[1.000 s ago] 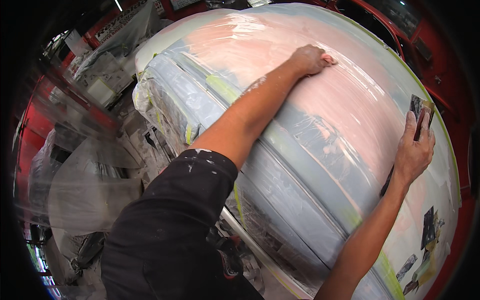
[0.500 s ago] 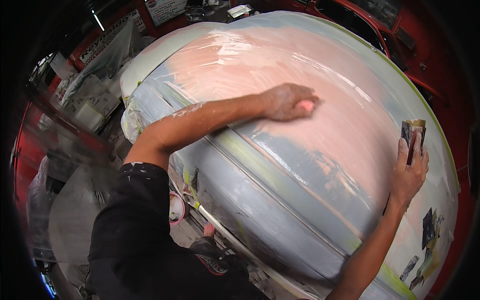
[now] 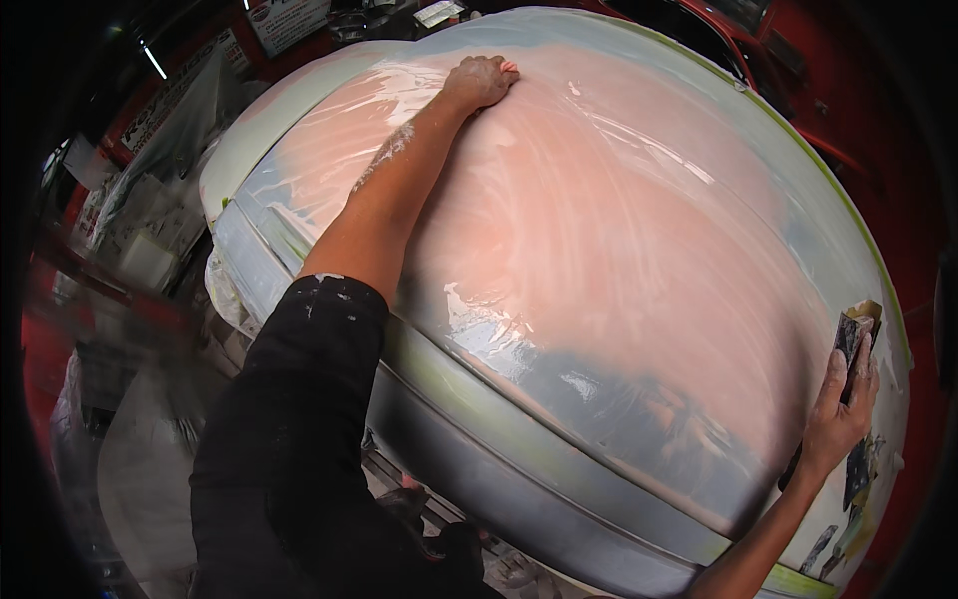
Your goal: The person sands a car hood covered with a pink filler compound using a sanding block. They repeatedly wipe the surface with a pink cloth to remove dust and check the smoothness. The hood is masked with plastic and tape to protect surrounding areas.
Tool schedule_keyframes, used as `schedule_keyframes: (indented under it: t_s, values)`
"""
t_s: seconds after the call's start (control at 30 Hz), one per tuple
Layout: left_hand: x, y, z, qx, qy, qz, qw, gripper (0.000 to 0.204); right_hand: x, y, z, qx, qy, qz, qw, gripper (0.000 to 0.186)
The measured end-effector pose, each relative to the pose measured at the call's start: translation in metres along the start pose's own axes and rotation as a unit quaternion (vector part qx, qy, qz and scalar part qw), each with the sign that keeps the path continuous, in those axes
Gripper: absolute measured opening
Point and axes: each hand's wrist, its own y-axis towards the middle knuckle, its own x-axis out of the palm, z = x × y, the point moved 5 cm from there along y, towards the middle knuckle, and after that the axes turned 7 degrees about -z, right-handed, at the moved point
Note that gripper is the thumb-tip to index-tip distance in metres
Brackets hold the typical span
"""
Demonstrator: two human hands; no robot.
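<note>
My left hand point(image 3: 480, 82) grips a small pink sponge point(image 3: 509, 68) against the far part of a curved vehicle panel point(image 3: 619, 280). The panel is wet, with pink filler over blue-grey and pale patches. Near the right edge, my right hand point(image 3: 841, 414) holds a sanding block point(image 3: 855, 327) wrapped in dark paper, fingers along it. Just below that hand, partly behind it, loose dark and tan abrasive sheets point(image 3: 855, 479) lie on the panel. A grey trim section point(image 3: 499, 469) with yellow-green streaks runs along the panel's near side.
Dusty plastic sheeting point(image 3: 150, 469) and draped clutter point(image 3: 150, 240) crowd the left. A red vehicle point(image 3: 728, 50) stands beyond the panel at upper right. Signs point(image 3: 284, 20) and dark items point(image 3: 369, 20) are at the back, above a narrow cluttered floor along the near edge.
Since half a second ago my left hand has swept with the sponge toward the panel's far side. My right hand and block appear lower and farther right as the view has shifted.
</note>
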Motion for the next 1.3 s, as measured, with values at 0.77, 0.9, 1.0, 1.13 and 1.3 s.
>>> schedule_keyframes:
  t_s: [0.77, 0.9, 1.0, 1.13, 1.3]
  values:
    - [-0.059, -0.268, 0.453, 0.488, -0.312, -0.177, 0.796, 0.076, -0.002, 0.003, -0.004, -0.016, 0.023, 0.011, 1.000, 0.043]
    - [-0.063, -0.249, 0.371, 0.418, -0.191, -0.252, 0.852, 0.096, -0.005, 0.004, -0.009, -0.010, 0.031, 0.009, 0.999, 0.044]
    - [-0.055, -0.248, 0.305, 0.409, -0.022, -0.184, 0.894, 0.094, -0.011, 0.002, -0.005, -0.020, 0.001, 0.008, 1.000, 0.045]
    - [-0.044, -0.200, 0.266, 0.333, -0.008, -0.169, 0.928, 0.095, -0.014, 0.002, -0.013, -0.008, 0.019, 0.006, 1.000, 0.046]
    - [-0.018, -0.098, 0.244, 0.226, -0.014, -0.192, 0.955, 0.094, -0.010, 0.002, -0.011, -0.020, 0.026, 0.015, 0.999, 0.045]
